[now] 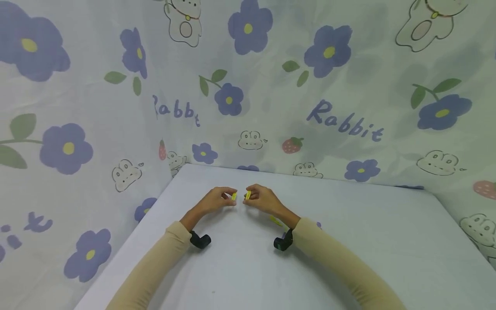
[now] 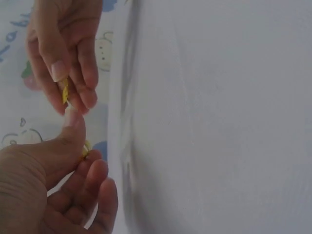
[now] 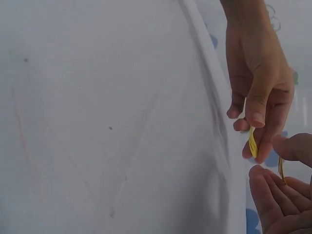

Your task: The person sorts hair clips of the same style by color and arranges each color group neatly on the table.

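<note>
My left hand point(image 1: 218, 199) pinches a small, thin yellow piece point(image 1: 234, 196) between thumb and fingertips. Facing it, a little apart, my right hand point(image 1: 265, 199) pinches a similar yellow piece point(image 1: 248, 195). In the right wrist view, the left hand's yellow piece point(image 3: 253, 145) looks like a flat bundle of fine strands, slightly bent. The right hand's yellow piece point(image 3: 281, 169) shows there nearly edge-on. Thumb and fingers partly hide the left hand's piece point(image 2: 86, 149) in the left wrist view. What exactly the pieces are cannot be made out. Both hands are above the white table.
On the white table point(image 1: 232, 271), a yellow-green piece point(image 1: 276, 221) lies by the right forearm, with a small purple thing point(image 1: 319, 224) partly behind the sleeve. Cloth with flowers and rabbits point(image 1: 271, 107) hangs at the back and left. Black wrist cameras point(image 1: 200, 240) sit below both wrists.
</note>
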The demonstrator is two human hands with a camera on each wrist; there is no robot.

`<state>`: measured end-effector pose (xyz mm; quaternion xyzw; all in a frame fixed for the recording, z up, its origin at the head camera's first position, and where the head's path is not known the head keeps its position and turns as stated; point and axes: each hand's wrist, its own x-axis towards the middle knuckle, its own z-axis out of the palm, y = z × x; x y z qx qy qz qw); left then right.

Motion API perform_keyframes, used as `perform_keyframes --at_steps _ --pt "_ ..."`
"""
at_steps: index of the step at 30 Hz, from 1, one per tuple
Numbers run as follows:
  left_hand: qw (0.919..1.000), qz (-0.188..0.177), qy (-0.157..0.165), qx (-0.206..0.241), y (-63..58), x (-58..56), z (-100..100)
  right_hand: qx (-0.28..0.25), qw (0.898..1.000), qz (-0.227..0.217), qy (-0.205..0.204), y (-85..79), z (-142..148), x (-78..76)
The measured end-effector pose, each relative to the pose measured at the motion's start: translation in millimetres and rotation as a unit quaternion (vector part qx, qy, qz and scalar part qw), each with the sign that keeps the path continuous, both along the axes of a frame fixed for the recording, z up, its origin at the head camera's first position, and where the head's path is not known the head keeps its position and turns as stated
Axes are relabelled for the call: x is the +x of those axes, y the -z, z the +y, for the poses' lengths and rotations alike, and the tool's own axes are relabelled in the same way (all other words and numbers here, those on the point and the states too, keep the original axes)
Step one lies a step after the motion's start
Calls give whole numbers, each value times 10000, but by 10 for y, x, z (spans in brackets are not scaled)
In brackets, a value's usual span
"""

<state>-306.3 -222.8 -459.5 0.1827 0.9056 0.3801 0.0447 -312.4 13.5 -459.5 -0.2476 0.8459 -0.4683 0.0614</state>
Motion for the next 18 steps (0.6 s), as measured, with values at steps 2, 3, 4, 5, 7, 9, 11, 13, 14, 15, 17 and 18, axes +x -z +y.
perform_keyframes --at_steps 2,3,4,5,7,9,11,13,14,15,17,18 --pt "10000 31 16 2 16 -13 -3 50 10000 45 -38 25 -24 -24" --pt "10000 46 31 21 24 -20 -1 101 9999 91 -31 39 -36 -37" --pt "10000 64 60 34 32 -33 11 118 9999 120 -24 47 -38 -47" --pt "9999 81 88 62 38 -44 23 129 9998 121 -24 55 -42 -57" --pt "9998 92 101 107 44 -53 39 188 9997 129 -64 77 -60 -75" --pt "9999 103 48 129 46 -44 38 271 9995 117 -110 90 -92 -83" --pt "9999 129 -17 106 53 -38 26 420 9989 152 -169 101 -120 -81" --pt "9997 223 13 32 58 -42 11 603 9978 229 -160 113 -143 -75" --pt "9997 238 -7 -3 62 -45 7 675 9973 261 -152 113 -151 -71" --pt "9996 265 -20 -33 69 -52 1 746 9966 323 -159 122 -158 -72" --pt "9995 317 -19 -70 88 -66 -9 822 9956 409 -206 141 -179 -84" --pt "9994 340 -18 -98 95 -69 -14 857 9950 463 -224 152 -195 -93"
